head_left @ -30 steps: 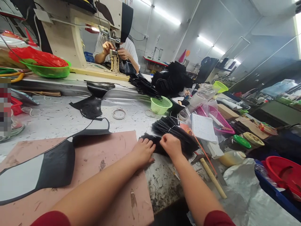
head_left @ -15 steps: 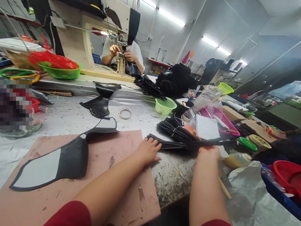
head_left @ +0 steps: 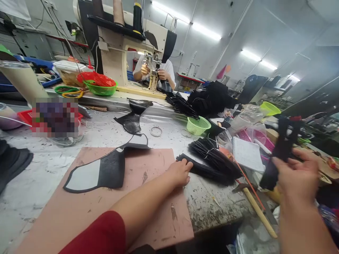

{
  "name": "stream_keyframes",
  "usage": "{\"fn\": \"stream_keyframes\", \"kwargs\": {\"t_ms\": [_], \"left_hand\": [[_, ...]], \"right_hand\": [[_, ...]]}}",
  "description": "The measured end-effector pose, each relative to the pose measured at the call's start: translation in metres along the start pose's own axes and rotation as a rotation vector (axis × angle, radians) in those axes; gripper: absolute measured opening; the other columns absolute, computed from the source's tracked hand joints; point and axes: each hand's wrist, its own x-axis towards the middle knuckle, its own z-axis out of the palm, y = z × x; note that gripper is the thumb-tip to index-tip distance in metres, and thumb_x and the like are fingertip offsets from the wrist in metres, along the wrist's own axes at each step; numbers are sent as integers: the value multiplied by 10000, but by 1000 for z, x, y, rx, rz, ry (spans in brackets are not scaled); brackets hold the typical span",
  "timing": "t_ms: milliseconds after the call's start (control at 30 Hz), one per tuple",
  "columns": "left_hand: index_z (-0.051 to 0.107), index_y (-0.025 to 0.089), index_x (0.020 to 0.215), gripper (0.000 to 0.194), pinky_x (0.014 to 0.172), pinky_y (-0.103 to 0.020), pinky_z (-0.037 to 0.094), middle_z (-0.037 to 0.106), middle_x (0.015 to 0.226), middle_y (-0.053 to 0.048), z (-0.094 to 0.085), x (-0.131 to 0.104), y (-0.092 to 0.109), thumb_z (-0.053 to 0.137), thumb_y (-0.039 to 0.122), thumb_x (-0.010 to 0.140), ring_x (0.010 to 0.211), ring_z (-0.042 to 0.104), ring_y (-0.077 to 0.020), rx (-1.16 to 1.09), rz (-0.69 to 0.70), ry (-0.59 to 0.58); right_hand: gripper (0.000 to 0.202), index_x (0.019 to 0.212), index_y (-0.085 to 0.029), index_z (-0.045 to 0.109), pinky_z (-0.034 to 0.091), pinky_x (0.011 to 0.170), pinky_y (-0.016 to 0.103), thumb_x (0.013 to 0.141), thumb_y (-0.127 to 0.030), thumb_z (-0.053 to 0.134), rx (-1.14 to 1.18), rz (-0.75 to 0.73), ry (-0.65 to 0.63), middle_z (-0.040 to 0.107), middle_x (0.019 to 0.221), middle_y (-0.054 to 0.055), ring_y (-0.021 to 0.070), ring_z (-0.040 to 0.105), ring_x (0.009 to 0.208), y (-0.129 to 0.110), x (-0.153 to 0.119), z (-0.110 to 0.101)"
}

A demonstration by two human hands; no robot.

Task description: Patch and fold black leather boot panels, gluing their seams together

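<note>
Along pink board [head_left: 159, 208] edge, left hand [head_left: 181, 173] on black pieces [head_left: 201, 168].

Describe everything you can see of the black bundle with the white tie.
The black bundle is made of many thin, soft-looking strips, layered tightly. A narrow white tie circles it nearer its far left end, where the tips fan out unevenly. It lies on its side on the scuffed worktable, slanting toward the near right, between the green basket and the left hand. Whether the neighbouring black stack touches it is unclear.
</note>
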Motion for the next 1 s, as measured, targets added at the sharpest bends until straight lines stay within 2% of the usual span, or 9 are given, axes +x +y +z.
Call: {"fn": "stream_keyframes", "kwargs": {"t_ms": [100, 167, 233, 400, 533, 633, 733, 867, 1000], "left_hand": [[519, 187, 1006, 300, 715, -277, 435, 579, 994, -62, -17, -17, -15, 546, 303, 731, 859, 560, -185, 15, -81, 50], [529, 181, 973, 240, 826, -318, 408, 572, 1040, -86, -30, -37, -39, 534, 240, 741, 986, 522, -219, 55, -181, 105], [513, 151, 1024, 290, 893, -412, 368, 540, 1126, -144, -43, -63, -68, 531, 171, 735, 1089, 466, -282, 107, -335, 159], [532, 96, 1005, 292, 842, -430, 417, 606, 996, -169, -72, -139, -124, 556, 117, 714, 1010, 527, -305, 149, -560, 234], [491, 141, 1064, 252, 871, -356, 427, 579, 1088, -113, -86, -189, -122, 450, 230, 832, 1039, 518, -227, 131, -623, 439], [515, 178, 918, 138, 632, -261, 487, 606, 834, -27, -84, -216, -101, 429, 256, 844, 722, 579, -150, -24, -661, 758], [533, 187, 847, 58, 587, -244, 474, 592, 749, -5, -76, -227, -76, 486, 195, 814, 660, 559, -134, -36, -427, 919], [598, 189, 956, 234, 823, -344, 420, 659, 982, -51, -70, -223, -58, 468, 74, 799, 962, 556, -208, 203, 13, 736], [598, 173, 1041, 297, 799, -326, 378, 679, 1006, -24, -62, -210, -68, 466, 117, 782, 933, 573, -199, 337, 287, 626]], "right_hand": [[901, 1384, -259, 215, 464, 614, 347, 626, -318, 698, 63, 63, -319, 585, 692, -8, 172, 578, 611, -18, -65, 22], [615, 1266, -260, 430, 477, 670, 333, 690, -303, 641, 152, -35, -454, 618, 784, 16, 174, 600, 703, -36, -112, 39], [180, 896, -232, 651, 473, 701, 301, 724, -240, 598, 228, -188, -653, 639, 797, 29, 169, 600, 750, -55, -156, 55], [105, 744, -198, 664, 448, 630, 260, 729, -207, 561, 426, -64, -994, 648, 702, 21, 156, 583, 677, -106, -229, 93], [188, 643, -154, 633, 378, 536, 241, 709, -310, 551, 376, 299, -1246, 570, 585, 3, 139, 498, 583, -138, -246, 111], [208, 619, -146, 606, 324, 491, 222, 681, -339, 561, 410, 443, -1329, 489, 530, -24, 110, 421, 534, -148, -250, 117], [224, 637, -147, 610, 299, 482, 218, 659, -367, 577, 503, 530, -1344, 459, 520, -39, 91, 376, 504, -151, -253, 117], [195, 666, -154, 655, 365, 581, 237, 649, -322, 558, 589, 519, -1295, 546, 587, -18, 116, 460, 585, -158, -253, 109], [164, 629, -165, 667, 356, 554, 225, 651, -278, 551, 518, 552, -1276, 545, 560, -30, 103, 461, 556, -157, -248, 98]]}}
